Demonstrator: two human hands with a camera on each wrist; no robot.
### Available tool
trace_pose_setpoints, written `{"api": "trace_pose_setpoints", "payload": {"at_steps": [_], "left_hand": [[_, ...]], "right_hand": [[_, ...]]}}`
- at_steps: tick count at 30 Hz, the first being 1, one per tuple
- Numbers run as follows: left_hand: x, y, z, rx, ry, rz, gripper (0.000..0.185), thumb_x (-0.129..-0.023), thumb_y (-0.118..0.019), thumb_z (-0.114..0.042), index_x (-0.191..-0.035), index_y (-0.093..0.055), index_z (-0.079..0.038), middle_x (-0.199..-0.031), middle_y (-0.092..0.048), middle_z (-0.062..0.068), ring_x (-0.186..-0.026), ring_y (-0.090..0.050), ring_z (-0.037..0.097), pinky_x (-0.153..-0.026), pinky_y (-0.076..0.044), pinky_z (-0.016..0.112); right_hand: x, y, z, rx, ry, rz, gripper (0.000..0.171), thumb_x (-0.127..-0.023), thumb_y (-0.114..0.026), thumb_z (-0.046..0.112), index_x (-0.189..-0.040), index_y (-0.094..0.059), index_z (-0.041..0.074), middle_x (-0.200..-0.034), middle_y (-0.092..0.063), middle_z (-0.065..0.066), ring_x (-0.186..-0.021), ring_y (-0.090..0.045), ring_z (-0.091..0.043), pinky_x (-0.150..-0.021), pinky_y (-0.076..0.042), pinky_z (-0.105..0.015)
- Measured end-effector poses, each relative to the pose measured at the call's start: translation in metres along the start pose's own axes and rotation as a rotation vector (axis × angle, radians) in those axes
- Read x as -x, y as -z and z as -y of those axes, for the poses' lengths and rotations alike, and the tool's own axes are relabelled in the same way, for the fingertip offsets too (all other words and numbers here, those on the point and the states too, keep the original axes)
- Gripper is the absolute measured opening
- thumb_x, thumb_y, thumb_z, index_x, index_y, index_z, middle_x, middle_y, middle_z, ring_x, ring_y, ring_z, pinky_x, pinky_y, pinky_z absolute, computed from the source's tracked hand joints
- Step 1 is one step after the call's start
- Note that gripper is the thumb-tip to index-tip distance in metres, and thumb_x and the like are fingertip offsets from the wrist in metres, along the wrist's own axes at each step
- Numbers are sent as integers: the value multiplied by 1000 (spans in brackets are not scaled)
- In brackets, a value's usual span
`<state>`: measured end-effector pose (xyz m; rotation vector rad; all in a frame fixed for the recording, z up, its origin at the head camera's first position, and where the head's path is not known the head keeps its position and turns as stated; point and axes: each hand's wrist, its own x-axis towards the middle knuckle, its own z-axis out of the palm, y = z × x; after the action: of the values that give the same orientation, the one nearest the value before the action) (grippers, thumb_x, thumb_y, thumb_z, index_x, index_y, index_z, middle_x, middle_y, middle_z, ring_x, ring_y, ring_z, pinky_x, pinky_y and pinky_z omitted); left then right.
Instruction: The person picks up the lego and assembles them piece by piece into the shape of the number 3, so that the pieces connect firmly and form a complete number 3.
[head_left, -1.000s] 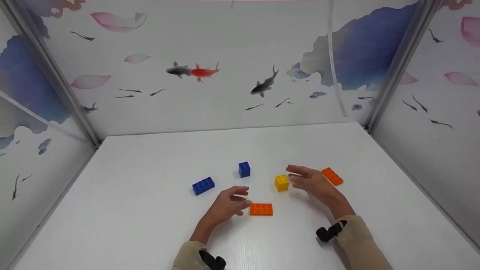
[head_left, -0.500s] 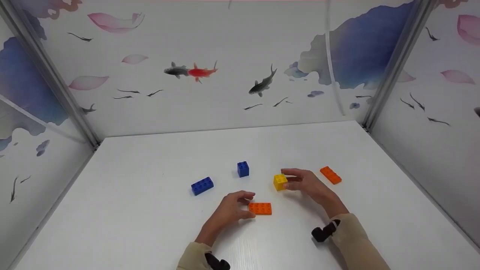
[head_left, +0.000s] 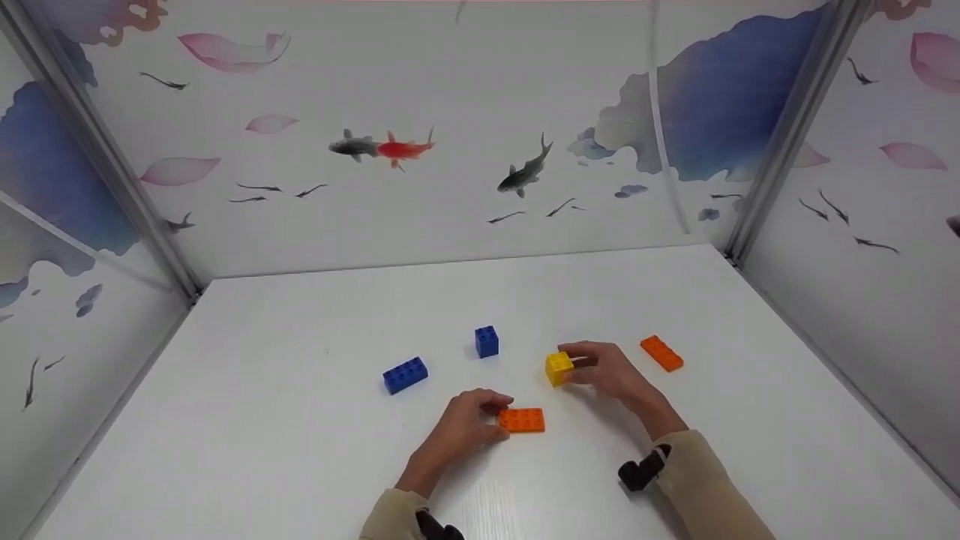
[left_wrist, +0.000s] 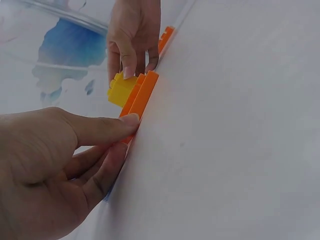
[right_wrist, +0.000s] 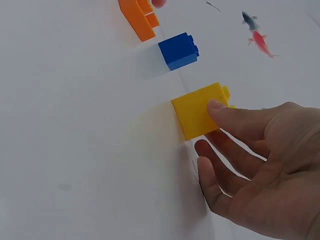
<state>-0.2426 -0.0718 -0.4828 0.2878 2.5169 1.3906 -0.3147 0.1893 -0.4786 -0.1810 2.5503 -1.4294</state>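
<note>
Both hands are at the picking-up step: the right hand (head_left: 606, 370) pinches the yellow brick (head_left: 559, 368) between thumb and fingers (right_wrist: 220, 106), and the left hand (head_left: 466, 423) pinches the flat orange brick (head_left: 523, 420) at its fingertips, both bricks on the desk (head_left: 300, 450). Lifting and lining them up looks next.

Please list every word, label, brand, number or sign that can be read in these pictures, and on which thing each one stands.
There is no readable text in any view.
The yellow brick, the orange brick and the blue bricks show only plain studs; any lettering on the studs is too small to tell.
The walls carry painted fish and petals, no writing.
</note>
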Motion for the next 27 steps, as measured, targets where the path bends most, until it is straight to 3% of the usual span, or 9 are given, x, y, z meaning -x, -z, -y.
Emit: {"api": "trace_pose_setpoints", "payload": {"at_steps": [8,18,27], "left_hand": [[1,1,2,-13,12,-4,32,-87,-75,-3,-116,-74,-16,-114,-68,-1,-109,-60,19,-108,-49,46],[1,2,1,-19,-38,1,31,-89,-73,-3,-118,-74,-14,-114,-68,1,-108,-60,20,-107,-50,47],[3,1,3,-19,-46,-4,30,-89,-73,-4,-118,-74,-13,-113,-68,1,-106,-61,19,-105,-51,45]], "right_hand": [[4,-1,9,-6,4,-18,44,-91,-73,15,-134,-64,14,-135,-63,-12,-121,-61,-30,-95,-58,-36],[20,5,38,31,125,-30,42,-92,-72,13,-133,-63,12,-135,-63,-13,-122,-62,-33,-101,-55,-43],[37,-4,54,71,158,-43,39,-90,-74,14,-128,-65,13,-131,-65,-11,-119,-64,-32,-98,-57,-41]]}}
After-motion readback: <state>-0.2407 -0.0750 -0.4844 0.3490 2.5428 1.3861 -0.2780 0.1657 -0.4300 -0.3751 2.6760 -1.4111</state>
